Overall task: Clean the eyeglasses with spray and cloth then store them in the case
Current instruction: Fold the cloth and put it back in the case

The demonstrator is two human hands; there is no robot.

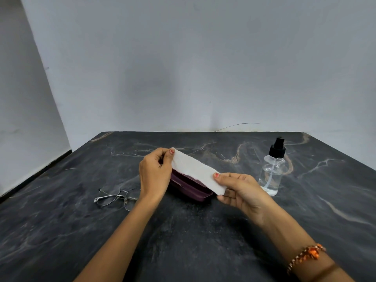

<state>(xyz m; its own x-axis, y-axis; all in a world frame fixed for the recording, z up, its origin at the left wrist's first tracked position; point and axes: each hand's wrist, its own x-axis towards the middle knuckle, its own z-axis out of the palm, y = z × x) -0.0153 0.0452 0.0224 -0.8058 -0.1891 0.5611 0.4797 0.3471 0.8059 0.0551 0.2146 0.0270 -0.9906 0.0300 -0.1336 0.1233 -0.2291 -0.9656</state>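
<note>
A white cloth [195, 169] is stretched flat between my two hands above the table. My left hand [155, 174] pinches its far left corner and my right hand [240, 190] pinches its near right end. Under the cloth lies a dark maroon glasses case [191, 187], partly hidden by the cloth and my left hand; it looks open. Thin metal-framed eyeglasses [118, 197] lie on the table to the left of my left wrist, with the temples unfolded. A clear spray bottle [271, 171] with a black pump top stands upright to the right.
Everything sits on a dark marbled table [183, 241] pushed against a pale wall. The table's left edge runs diagonally near the left wall. A beaded bracelet [305, 255] is on my right wrist.
</note>
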